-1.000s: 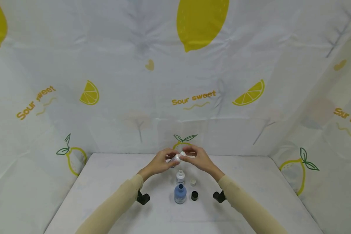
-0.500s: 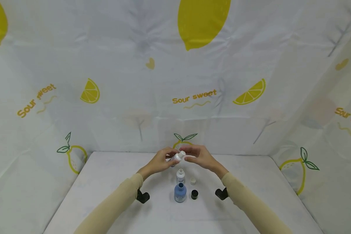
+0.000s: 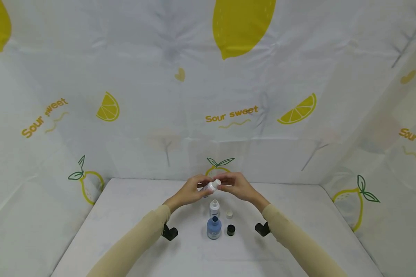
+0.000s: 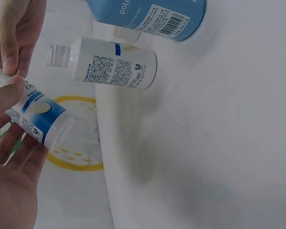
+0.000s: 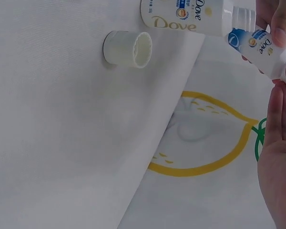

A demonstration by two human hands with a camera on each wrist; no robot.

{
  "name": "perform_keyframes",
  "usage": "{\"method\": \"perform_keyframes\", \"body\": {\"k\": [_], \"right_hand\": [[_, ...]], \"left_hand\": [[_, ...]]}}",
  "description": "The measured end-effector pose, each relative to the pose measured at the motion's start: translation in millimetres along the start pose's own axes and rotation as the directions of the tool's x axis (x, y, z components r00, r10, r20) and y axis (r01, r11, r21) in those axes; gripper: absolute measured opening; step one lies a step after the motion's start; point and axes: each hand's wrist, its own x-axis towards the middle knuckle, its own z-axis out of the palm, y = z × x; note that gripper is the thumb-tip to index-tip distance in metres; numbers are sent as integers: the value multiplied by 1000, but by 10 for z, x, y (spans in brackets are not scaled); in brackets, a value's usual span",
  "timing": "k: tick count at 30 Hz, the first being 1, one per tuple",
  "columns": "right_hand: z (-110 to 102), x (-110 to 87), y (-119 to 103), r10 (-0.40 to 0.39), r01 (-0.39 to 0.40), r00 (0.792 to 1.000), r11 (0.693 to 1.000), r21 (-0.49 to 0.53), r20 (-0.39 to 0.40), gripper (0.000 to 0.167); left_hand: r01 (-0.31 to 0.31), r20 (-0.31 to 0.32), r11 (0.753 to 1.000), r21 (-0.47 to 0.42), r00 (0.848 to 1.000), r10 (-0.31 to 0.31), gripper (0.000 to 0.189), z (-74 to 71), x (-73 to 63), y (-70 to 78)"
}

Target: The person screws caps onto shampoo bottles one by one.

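My left hand [image 3: 188, 191] grips a small white-and-blue Dove bottle [image 4: 40, 112], tilted with its capped end toward the right hand. At that end, the thumb and fingers of my right hand [image 3: 240, 187] pinch the white cap [image 3: 216, 183]. Below the hands an uncapped white Dove bottle [image 3: 214, 209] stands upright on the table. Nearer still is an open blue bottle [image 3: 213, 229], also upright. In the right wrist view the fingers partly cover the held bottle's cap.
A loose white cap [image 3: 229, 214] lies right of the standing white bottle, and a black cap [image 3: 230, 230] right of the blue one. Behind the white table [image 3: 138, 223] hangs a lemon-print cloth [image 3: 145, 115].
The right hand's fingers drew back from the cap, turned a little, and are again at it. The left hand has kept its grip on the tilted bottle.
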Motion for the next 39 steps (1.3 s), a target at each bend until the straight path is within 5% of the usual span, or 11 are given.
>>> {"method": "perform_keyframes", "body": {"k": [18, 39], "right_hand": [[74, 12, -63, 111, -116, 991, 991, -68, -81, 26], [126, -3, -43, 147, -171, 972, 977, -124, -185, 24]], "left_hand": [[3, 5, 1000, -1, 1000, -3, 35, -7, -23, 37], [-5, -6, 999, 43, 1000, 6, 33, 31, -10, -9]]}}
